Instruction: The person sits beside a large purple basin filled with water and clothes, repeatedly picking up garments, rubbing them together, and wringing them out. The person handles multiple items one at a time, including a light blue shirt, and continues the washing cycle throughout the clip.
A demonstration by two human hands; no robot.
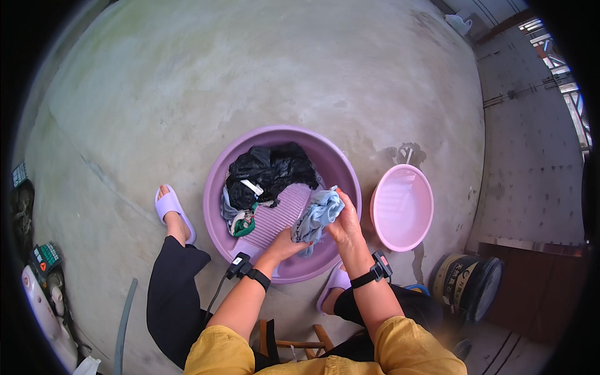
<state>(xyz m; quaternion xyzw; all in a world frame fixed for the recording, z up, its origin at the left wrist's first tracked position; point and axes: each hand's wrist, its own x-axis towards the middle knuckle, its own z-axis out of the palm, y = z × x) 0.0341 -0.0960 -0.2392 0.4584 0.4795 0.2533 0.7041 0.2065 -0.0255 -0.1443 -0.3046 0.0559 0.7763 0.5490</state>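
Observation:
Both my hands hold a bunched, wet-looking light-blue cloth (318, 213) above the right part of a large purple plastic basin (281, 130). My left hand (282, 246) grips its lower left side, and my right hand (345, 221) grips its upper right side. Inside the basin a ribbed washboard (281, 213) slopes beneath the cloth. Dark wet cloth (272, 168) lies heaped at the basin's far left, with a white strip (252, 187) on it. Below that heap are a green and white piece of cloth (243, 224) and some grey-blue cloth (228, 206).
A pink plastic basin (403, 206) stands right of the purple one on the concrete floor. A dark bucket (466, 286) is at the lower right. Wooden stool legs (300, 343) show below me. A grey hose (124, 323) lies at the lower left.

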